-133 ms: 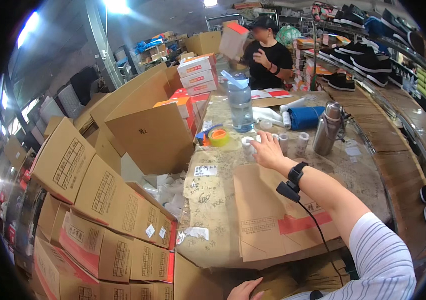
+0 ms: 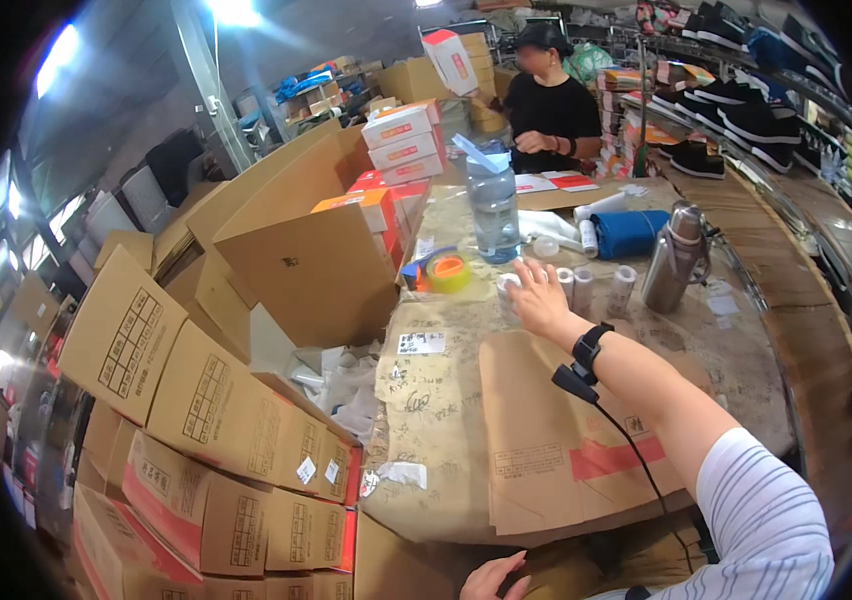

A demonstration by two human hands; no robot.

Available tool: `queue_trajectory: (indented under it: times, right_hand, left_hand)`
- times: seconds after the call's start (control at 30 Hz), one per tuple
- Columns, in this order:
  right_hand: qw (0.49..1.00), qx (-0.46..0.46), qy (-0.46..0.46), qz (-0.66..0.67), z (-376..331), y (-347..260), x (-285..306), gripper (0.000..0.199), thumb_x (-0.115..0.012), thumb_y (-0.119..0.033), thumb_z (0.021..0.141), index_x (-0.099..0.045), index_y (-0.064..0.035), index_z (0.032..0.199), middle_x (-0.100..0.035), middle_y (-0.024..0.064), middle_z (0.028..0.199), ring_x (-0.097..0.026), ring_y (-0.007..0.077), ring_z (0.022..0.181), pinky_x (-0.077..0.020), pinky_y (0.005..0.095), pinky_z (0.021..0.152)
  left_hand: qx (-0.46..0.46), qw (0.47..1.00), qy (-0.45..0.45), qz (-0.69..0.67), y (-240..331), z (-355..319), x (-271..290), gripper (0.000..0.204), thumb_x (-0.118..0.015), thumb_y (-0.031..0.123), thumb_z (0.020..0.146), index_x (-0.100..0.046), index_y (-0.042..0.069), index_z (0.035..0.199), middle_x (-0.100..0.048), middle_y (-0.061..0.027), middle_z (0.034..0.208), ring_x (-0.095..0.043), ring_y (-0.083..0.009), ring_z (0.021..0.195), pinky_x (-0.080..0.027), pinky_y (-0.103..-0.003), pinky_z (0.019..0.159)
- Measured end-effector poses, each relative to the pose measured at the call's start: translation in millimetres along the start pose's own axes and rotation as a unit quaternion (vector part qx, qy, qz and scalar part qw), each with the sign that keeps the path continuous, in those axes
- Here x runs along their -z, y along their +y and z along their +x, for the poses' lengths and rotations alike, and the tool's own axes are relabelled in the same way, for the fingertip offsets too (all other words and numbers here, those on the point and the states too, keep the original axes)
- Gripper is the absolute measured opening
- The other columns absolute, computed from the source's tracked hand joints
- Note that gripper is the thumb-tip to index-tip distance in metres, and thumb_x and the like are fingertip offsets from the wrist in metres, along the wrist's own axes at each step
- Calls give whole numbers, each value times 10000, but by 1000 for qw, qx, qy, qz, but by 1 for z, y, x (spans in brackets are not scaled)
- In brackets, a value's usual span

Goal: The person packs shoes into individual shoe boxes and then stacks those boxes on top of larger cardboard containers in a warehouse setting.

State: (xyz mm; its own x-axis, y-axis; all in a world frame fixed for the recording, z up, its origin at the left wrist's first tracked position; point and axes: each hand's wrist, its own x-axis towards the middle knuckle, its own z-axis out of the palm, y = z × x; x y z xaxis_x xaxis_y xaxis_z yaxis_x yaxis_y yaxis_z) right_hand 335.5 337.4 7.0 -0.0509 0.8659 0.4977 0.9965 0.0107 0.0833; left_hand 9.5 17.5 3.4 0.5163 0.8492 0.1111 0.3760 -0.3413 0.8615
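Note:
My right hand (image 2: 540,300) reaches across the table to a row of small white rolls. Its fingers close around the leftmost white roll (image 2: 507,286), which they partly cover. Beside it, more upright white rolls (image 2: 582,287) stand just right of my fingers. A black strap with a cable is on my right wrist. Low at the bottom edge, my left hand (image 2: 494,579) shows only in part, its fingers apart and nothing seen in them. Between my arms and the rolls, a flattened brown carton (image 2: 531,430) with a red band lies on the table (image 2: 421,400).
Behind the rolls stand a large water bottle (image 2: 492,215) and a steel flask (image 2: 676,262); tape rolls (image 2: 447,272) lie left. Cartons (image 2: 221,385) crowd the left side. Across the table a co-worker (image 2: 553,105) holds up a shoebox (image 2: 450,62). Shoe racks (image 2: 746,120) line the right.
The whole view has shifted slightly. The co-worker's shoebox has turned, and their other hand has lowered. My right hand stays at the white rolls.

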Motion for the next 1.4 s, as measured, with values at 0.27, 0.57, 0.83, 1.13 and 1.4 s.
queue_trajectory:
  times: [0.27, 0.57, 0.83, 1.13, 1.4]
  right_hand:
    - [962, 7, 115, 249, -8, -29, 19, 208, -643, -123, 843, -595, -89, 1042, -565, 113, 1217, -570, 270, 1069, -416, 437, 873]
    - [711, 235, -34, 662, -151, -115, 138, 267, -654, -58, 864, -572, -20, 1115, -537, 165, 1299, -586, 275, 1097, -486, 357, 878]
    - [692, 129, -173, 688, -242, -158, 147, 204, -657, -126, 894, -632, -10, 1059, -627, 125, 1084, -574, 195, 1071, -477, 343, 871]
    - [569, 181, -163, 786, -292, -218, 175, 191, -670, -70, 859, -609, 18, 1018, -425, 193, 1401, -497, 287, 1204, -414, 362, 976]
    - [615, 170, -159, 753, -323, -256, 169, 224, -699, -90, 850, -588, 29, 1004, -600, 157, 946, -599, 233, 773, -492, 301, 655]
  left_hand:
    - [1, 985, 168, -21, -7, 37, 13, 251, -676, 36, 819, -652, 14, 1067, -651, -142, 980, -635, -273, 910, -508, -339, 787]
    - [-21, 900, 240, -362, 16, 65, 28, 848, -751, 201, 822, -226, 47, 1471, -394, -167, 1345, -492, -215, 1149, -451, -343, 930]
    - [-22, 914, 322, -246, 23, -19, 15, 585, -613, 192, 933, -307, -17, 1386, -522, -132, 1185, -537, -205, 1063, -432, -339, 951]
    - [38, 907, 321, -269, 1, -110, 31, 269, -633, 104, 908, -579, -44, 1126, -561, -179, 1235, -543, -233, 1132, -442, -338, 960]
    - [17, 878, 455, 148, -4, -156, 41, 209, -813, 25, 676, -704, 21, 855, -686, -106, 895, -650, -229, 814, -509, -316, 737]
